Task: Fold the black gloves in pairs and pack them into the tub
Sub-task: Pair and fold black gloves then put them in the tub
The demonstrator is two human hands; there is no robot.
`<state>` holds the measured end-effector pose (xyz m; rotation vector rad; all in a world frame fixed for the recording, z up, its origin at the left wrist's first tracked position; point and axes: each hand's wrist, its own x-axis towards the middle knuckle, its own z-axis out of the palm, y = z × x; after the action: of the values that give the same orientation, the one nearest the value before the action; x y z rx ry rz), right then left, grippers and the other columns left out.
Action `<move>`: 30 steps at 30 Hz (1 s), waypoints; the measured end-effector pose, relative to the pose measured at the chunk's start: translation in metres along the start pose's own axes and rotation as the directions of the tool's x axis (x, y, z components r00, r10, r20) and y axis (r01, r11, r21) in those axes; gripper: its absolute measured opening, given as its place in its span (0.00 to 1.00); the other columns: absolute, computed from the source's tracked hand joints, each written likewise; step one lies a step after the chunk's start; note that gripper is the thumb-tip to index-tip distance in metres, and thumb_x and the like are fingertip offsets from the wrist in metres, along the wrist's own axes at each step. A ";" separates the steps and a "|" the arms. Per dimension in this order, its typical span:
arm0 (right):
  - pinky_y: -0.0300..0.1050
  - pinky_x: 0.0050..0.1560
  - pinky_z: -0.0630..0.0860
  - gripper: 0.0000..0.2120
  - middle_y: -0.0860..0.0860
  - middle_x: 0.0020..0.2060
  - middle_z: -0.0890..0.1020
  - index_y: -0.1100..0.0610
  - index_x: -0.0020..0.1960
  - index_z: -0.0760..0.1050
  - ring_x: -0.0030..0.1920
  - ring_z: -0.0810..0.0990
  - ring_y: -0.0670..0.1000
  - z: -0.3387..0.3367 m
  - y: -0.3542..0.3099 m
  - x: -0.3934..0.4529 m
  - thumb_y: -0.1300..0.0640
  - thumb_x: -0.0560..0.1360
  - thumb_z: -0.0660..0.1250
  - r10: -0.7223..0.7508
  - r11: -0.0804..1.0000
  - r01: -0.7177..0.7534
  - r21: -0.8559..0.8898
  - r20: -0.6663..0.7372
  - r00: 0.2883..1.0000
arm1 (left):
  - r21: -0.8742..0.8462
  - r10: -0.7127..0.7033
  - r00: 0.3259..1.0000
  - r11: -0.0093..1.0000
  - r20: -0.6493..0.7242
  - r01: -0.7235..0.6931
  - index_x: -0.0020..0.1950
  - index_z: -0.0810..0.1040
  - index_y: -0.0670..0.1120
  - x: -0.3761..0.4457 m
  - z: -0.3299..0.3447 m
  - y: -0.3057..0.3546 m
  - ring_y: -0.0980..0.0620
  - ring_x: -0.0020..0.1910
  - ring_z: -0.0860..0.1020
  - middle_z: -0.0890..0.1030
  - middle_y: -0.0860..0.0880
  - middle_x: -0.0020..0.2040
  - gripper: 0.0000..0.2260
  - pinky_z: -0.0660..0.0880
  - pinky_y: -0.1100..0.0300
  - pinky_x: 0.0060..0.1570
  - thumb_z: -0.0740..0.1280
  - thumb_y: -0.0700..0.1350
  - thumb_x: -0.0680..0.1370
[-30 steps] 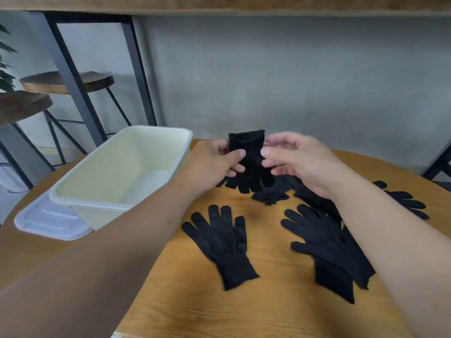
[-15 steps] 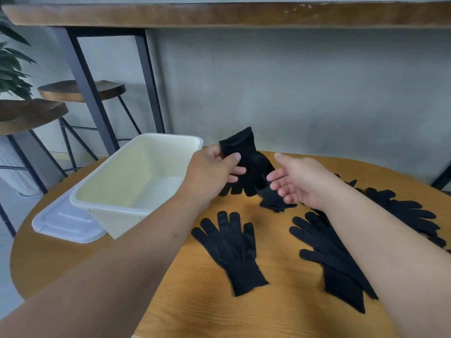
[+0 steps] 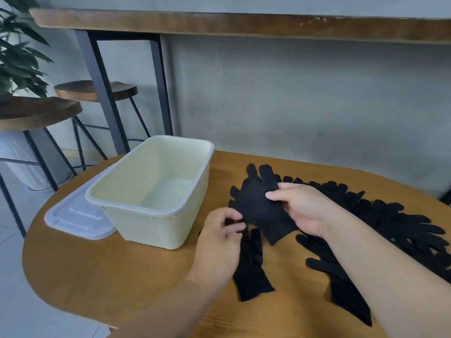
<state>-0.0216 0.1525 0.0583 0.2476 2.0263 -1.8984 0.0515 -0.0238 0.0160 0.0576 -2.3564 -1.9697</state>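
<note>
While hands (image 3: pixel 263 220) hold glove (image 3: pixel 262 206), fingertips point away.

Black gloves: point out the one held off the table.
The glove pinched by the right hand, just right of the tub. The others lie flat on the table.

I can read no text, label, brand, number or sign anywhere in this view. The tub (image 3: pixel 156 211) has plain cream walls, the lid (image 3: pixel 73 215) beside it shows only moulded ridges, and the gloves (image 3: pixel 258 206) are plain black. The table (image 3: pixel 122 269) shows only wood grain.
</note>
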 end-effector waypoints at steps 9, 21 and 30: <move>0.57 0.59 0.77 0.13 0.59 0.56 0.84 0.59 0.61 0.79 0.58 0.82 0.60 -0.005 -0.002 -0.012 0.65 0.81 0.59 -0.056 0.996 0.045 0.073 0.145 0.988 | -0.712 -0.363 0.804 0.381 0.471 0.590 0.69 0.71 0.38 0.045 0.005 0.002 0.43 0.60 0.80 0.81 0.40 0.61 0.22 0.73 0.49 0.64 0.67 0.47 0.79; 0.45 0.37 0.75 0.07 0.48 0.38 0.81 0.54 0.51 0.79 0.38 0.78 0.50 0.034 -0.022 -0.019 0.53 0.78 0.63 -0.412 0.365 0.303 -0.880 0.139 0.901 | -0.416 -0.342 0.793 0.709 0.504 0.570 0.70 0.70 0.42 0.064 -0.001 0.035 0.42 0.68 0.73 0.71 0.39 0.70 0.34 0.70 0.47 0.67 0.72 0.59 0.70; 0.49 0.61 0.73 0.25 0.48 0.59 0.81 0.53 0.64 0.77 0.58 0.78 0.50 0.021 0.017 -0.013 0.36 0.75 0.65 0.021 0.895 -0.071 -0.441 -0.118 0.993 | -0.685 -0.518 0.764 0.394 0.384 0.612 0.61 0.76 0.32 0.064 -0.006 0.008 0.39 0.53 0.81 0.81 0.34 0.56 0.14 0.77 0.49 0.48 0.59 0.40 0.83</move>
<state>-0.0010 0.1345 0.0465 0.2810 2.4356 -1.3630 -0.0119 -0.0326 0.0263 0.8307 -1.3122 -3.2351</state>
